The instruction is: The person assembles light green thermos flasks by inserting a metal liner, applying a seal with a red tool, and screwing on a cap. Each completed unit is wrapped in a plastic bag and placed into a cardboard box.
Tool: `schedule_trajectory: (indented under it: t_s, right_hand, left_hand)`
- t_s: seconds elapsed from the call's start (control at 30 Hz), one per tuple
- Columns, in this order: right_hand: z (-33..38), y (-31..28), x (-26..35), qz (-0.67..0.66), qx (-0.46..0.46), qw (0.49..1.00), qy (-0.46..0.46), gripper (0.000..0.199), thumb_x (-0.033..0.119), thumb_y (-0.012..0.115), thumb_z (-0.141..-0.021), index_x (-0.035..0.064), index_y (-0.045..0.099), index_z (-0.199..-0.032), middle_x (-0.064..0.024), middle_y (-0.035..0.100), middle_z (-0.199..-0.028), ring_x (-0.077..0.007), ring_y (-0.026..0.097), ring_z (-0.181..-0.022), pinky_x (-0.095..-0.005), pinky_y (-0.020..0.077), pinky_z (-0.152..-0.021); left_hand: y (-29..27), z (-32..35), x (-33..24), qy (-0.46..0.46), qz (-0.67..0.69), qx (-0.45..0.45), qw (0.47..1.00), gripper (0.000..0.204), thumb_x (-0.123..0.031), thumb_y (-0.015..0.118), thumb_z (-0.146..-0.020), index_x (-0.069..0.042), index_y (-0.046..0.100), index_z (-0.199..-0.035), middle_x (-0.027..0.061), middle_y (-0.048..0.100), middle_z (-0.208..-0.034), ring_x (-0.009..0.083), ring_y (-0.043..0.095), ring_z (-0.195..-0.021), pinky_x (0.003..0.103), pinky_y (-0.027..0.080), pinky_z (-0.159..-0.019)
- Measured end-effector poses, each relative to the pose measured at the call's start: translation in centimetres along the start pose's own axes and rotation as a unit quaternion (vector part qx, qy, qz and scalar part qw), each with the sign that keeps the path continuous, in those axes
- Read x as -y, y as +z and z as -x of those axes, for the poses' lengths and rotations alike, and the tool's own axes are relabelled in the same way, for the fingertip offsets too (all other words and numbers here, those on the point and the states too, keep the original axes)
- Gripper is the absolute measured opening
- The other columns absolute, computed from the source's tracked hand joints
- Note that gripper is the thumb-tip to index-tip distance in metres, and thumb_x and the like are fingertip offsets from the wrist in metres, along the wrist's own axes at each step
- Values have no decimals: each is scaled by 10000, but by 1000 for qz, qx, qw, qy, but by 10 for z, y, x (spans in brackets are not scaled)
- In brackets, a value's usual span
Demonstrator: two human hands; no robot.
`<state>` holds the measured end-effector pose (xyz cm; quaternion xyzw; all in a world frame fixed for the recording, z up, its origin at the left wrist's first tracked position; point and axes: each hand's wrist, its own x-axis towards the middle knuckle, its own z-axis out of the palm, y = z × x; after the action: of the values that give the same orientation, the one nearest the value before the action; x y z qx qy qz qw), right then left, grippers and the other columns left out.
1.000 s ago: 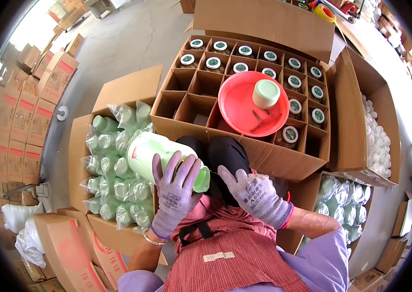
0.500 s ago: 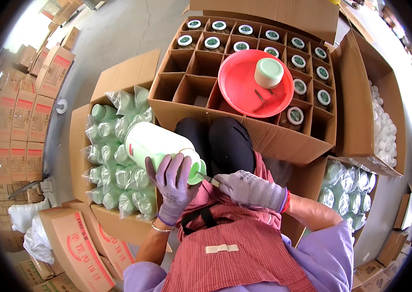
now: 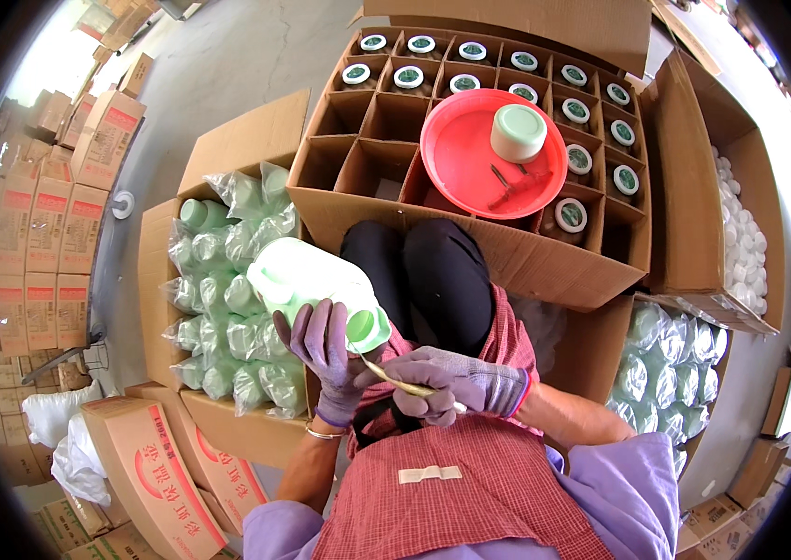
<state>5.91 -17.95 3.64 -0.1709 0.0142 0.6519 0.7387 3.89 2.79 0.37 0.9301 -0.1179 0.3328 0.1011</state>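
My left hand (image 3: pixel 325 359), in a grey-purple glove, is closed around a pale green thermos flask body (image 3: pixel 307 271). The flask lies tilted above my lap, and its open green end points towards me, to the lower right. My right hand (image 3: pixel 461 378), also gloved, grips a slim hand tool (image 3: pixel 405 384) with a yellowish handle. The tool's thin tip is at the rim of the flask's opening; I cannot tell whether it touches. Part of the left palm and the flask's underside are hidden.
Ahead stands a divided carton (image 3: pixel 507 261) with several round white-rimmed tops. Across it rests a red basin (image 3: pixel 451 154) holding a pale green cup (image 3: pixel 518 133) and small reddish tools (image 3: pixel 513 189). Bagged green parts (image 3: pixel 227 308) fill a left carton; white pieces (image 3: pixel 741 247) fill a right one.
My right hand has moved slightly down and left, and the tool handle now shows along its fingers. The flask has turned and shifted a little, showing more of its opening.
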Motion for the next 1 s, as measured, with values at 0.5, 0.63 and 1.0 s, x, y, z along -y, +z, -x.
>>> schedule_trajectory:
  t_s: [0.5, 0.63, 1.0]
  right_hand:
    - [-10, 35, -3, 84, -150, 976, -136, 381, 271, 402, -1066, 49, 493, -1362, -19, 587, -697, -100, 537, -453, -217, 432, -428]
    - [-4, 57, 16, 192, -214, 949, -133, 441, 243, 423, -1045, 23, 452, -1426, -21, 589, -710, -120, 587, -459, -200, 444, -421]
    - [6, -3, 140, 665, -395, 419, -475, 634, 389, 698, -878, 24, 519, -1365, -232, 546, -1295, -339, 540, -1206, -404, 434, -1026]
  left_hand:
    - [8, -10, 18, -56, 14, -47, 997, 757, -635, 598, -864, -7, 538, -1283, 143, 515, -1273, 354, 468, -1236, 587, 301, -1126]
    - [6, -19, 32, -60, 61, -68, 994, 721, -415, 790, -782, 5, 521, -1302, 159, 526, -1259, 365, 482, -1227, 563, 317, -1121]
    - [-34, -39, 61, -330, 766, -270, 481, 534, -278, 478, -1012, -11, 381, -1463, 153, 428, -1482, 283, 427, -1359, 467, 353, -1143]
